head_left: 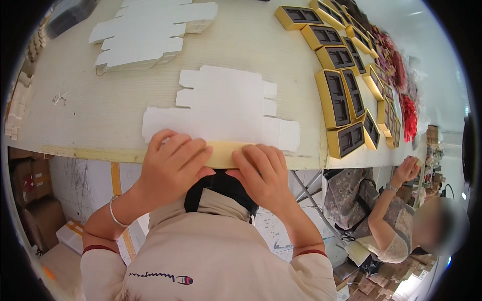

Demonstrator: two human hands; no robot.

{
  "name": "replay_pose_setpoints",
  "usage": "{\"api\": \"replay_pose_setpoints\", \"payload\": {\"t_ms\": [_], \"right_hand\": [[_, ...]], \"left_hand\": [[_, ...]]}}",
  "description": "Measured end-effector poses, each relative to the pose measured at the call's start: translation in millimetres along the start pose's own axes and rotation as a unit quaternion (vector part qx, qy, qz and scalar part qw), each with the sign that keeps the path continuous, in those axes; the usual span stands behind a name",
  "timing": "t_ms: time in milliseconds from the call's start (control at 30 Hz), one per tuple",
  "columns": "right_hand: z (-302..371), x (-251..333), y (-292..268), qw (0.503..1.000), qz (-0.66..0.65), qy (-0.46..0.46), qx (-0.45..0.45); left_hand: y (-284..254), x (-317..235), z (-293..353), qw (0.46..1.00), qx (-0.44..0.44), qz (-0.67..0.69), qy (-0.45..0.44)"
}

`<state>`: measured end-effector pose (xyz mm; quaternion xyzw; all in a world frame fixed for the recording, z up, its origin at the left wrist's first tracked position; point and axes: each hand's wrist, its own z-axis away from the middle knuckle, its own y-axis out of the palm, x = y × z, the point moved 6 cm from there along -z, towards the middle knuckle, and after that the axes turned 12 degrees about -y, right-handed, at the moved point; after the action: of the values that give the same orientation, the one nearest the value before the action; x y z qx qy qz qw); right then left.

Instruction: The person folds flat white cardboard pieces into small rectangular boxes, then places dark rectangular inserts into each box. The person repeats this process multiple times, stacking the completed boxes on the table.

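Pinching its ends, both hands (175, 159) hold the yellow card (222, 154), long axis running left-right.

Behind the long pale-yellow piece (222, 155), on the pale bench (100, 113), lie a flat white cardboard blank (226, 103), stacked white blanks (145, 35) farther left, gold rectangular boxes (334, 99) right.

One held blank (228, 105), one white stack (143, 35)

Brown cartons (45, 218) sit left, red bundles (409, 119) right.
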<state>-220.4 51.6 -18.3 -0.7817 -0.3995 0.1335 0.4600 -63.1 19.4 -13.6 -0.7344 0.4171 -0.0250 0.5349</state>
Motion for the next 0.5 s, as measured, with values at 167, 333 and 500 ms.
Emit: {"api": "replay_pose_setpoints", "payload": {"t_ms": [167, 333, 500], "right_hand": [[-9, 6, 4, 0.999, 0.013, -0.014, 0.043], [-12, -5, -3, 0.996, -0.044, 0.009, 0.083], [-13, -1, -9, 0.993, -0.037, -0.029, 0.106]], "left_hand": [[0, -1, -1, 0.998, 0.044, 0.007, 0.037], [-4, 1, -23, 0.995, 0.078, 0.026, 0.048], [1, -6, -9, 0.995, 0.071, 0.008, 0.074]]}}
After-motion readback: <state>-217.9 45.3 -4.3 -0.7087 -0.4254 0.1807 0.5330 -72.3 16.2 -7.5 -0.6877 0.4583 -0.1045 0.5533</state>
